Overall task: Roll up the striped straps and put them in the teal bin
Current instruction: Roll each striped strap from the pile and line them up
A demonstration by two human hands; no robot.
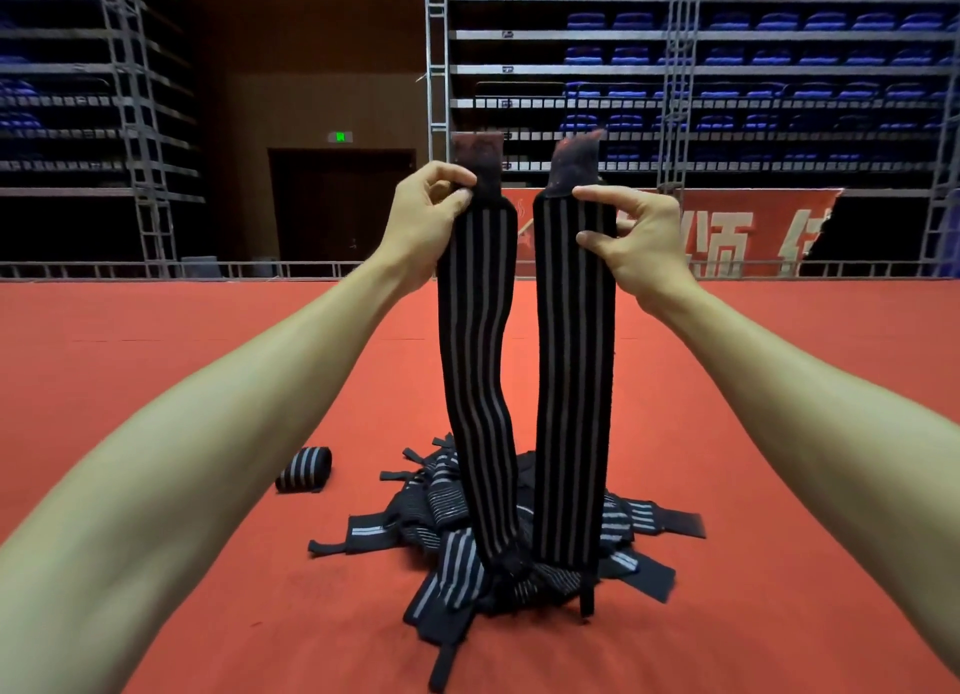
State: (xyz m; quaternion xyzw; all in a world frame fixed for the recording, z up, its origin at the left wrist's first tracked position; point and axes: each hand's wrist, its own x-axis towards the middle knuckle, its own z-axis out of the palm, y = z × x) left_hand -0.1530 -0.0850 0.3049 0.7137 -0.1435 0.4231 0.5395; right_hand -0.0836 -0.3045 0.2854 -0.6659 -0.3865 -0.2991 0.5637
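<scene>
Now: picking step, rolling not yet begun. Left hand (431, 220) pinches top of one striped strap (475, 381) between thumb and curled forefinger, at 11 o'clock of centre. Right hand (636, 241) pinches top of second strap (571, 381) at 1 o'clock. Both hang straight, lower ends reaching loose pile (452, 558) at 6 o'clock on red mat (208, 381). Rolled strap (304, 469) lies at 9 o'clock of pile. Teal bin not in view. Next, likely: put one down, roll other tight from one end.

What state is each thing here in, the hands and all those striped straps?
Left hand, pinching the top of the left strap.
Right hand, pinching the top of the right strap.
Both held straps, unrolled, hanging.
Rolled strap, wound up, lying alone.
Pile of straps, loose, unrolled.
</scene>
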